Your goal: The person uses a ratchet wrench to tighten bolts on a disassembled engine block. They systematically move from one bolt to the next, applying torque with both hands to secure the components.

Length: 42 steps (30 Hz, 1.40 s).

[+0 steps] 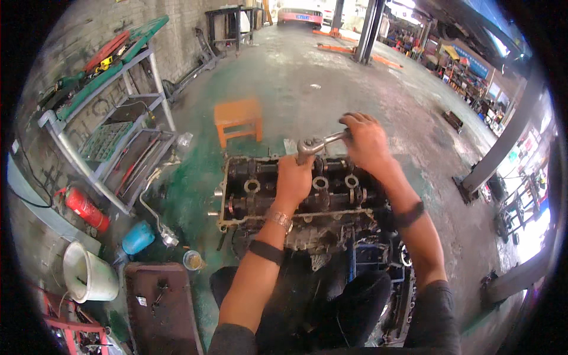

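A metal ratchet wrench point(326, 141) is held above an engine cylinder head point(255, 204) with its camshafts exposed. My right hand point(368, 141) is closed round the end of the ratchet's handle. Just below the ratchet's head, my left hand point(294, 179) is wrapped round the shaft under it. The shaft's lower end is hidden by the left hand, so I cannot tell where it meets the engine. The cylinder head lies open side up in front of my knees, dark with oil.
An orange wooden stool point(238, 118) stands just beyond the engine. To the left are a tool cart point(89, 160), a red fire extinguisher point(87, 208), a blue jug point(138, 238), a white bucket point(89, 273) and a brown tray point(163, 319). A lift post point(509, 136) rises at right.
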Each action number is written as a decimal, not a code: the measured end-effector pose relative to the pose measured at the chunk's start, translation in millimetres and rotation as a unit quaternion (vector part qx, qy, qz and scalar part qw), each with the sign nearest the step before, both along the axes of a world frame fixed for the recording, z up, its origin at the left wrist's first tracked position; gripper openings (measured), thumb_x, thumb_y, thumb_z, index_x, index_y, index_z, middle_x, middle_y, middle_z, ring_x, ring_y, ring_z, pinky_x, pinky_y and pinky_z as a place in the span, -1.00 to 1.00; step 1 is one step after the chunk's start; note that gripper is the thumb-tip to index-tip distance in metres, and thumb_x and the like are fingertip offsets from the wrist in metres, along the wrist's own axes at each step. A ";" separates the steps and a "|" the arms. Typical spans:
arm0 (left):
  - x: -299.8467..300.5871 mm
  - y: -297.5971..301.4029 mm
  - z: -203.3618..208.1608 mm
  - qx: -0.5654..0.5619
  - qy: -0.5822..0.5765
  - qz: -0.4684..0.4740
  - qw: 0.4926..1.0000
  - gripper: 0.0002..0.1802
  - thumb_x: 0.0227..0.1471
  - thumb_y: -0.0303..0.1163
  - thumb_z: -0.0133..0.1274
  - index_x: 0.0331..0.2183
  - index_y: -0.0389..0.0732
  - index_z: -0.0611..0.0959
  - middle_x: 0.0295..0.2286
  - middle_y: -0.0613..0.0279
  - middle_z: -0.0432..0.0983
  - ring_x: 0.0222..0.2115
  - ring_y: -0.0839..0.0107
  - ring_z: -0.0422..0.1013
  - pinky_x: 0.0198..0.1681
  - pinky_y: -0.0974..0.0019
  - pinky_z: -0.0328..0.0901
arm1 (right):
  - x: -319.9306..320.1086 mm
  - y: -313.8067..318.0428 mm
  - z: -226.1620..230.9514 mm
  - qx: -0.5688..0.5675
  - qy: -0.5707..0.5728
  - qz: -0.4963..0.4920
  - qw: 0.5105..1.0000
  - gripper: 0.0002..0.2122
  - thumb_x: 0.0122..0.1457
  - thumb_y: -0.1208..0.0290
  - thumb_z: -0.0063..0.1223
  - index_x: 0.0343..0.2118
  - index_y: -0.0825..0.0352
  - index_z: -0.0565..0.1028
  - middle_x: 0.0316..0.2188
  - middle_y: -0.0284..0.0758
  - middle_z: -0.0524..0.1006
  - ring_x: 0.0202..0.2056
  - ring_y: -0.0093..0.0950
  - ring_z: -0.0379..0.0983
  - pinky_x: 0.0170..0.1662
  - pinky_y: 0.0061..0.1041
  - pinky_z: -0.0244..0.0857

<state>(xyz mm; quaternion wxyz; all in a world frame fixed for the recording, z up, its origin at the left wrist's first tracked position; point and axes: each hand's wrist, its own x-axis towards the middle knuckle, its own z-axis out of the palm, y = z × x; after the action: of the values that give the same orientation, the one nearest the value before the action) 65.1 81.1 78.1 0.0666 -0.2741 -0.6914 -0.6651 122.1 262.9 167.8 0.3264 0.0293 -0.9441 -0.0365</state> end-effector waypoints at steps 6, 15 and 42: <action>0.4 7.6 -1.8 -0.023 0.052 0.003 0.998 -0.65 0.19 -0.34 0.12 -0.45 -0.49 0.56 -0.62 -0.17 0.43 -0.58 -0.03 0.17 -0.40 0.04 0.25 | -113.2 -19.7 -7.9 -0.044 0.064 0.139 0.987 -0.66 0.13 0.23 0.25 -0.03 0.19 0.57 0.16 -0.09 0.46 0.19 -0.03 0.35 0.21 -0.12 0.27; 5.1 3.2 0.5 0.002 -0.016 -0.006 1.000 -0.66 0.20 -0.38 0.12 -0.49 -0.46 0.52 -0.67 -0.01 0.40 -0.62 0.25 0.18 -0.43 0.09 0.22 | -119.7 -46.2 -8.8 -0.080 0.141 0.229 0.960 -0.63 0.04 0.27 0.39 -0.10 0.24 0.58 0.10 -0.13 0.51 0.10 -0.04 0.43 0.08 -0.16 0.40; -5.2 3.6 -3.1 0.050 -0.048 0.000 0.998 -0.76 0.09 -0.53 0.00 -0.59 -0.41 0.49 -0.73 0.20 0.29 -0.61 0.49 0.14 -0.54 0.18 0.13 | 164.8 -127.0 2.4 -0.013 -0.033 0.111 0.993 -0.38 0.03 0.29 0.31 0.10 0.60 0.41 -0.13 -0.03 0.57 -0.26 -0.21 0.58 -0.23 -0.30 0.48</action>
<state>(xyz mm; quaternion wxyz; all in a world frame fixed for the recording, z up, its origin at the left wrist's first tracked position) 59.9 84.7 75.0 0.0465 -0.2381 -0.6595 -0.7115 286.9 135.9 170.2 0.2973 0.1314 -0.9456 0.0131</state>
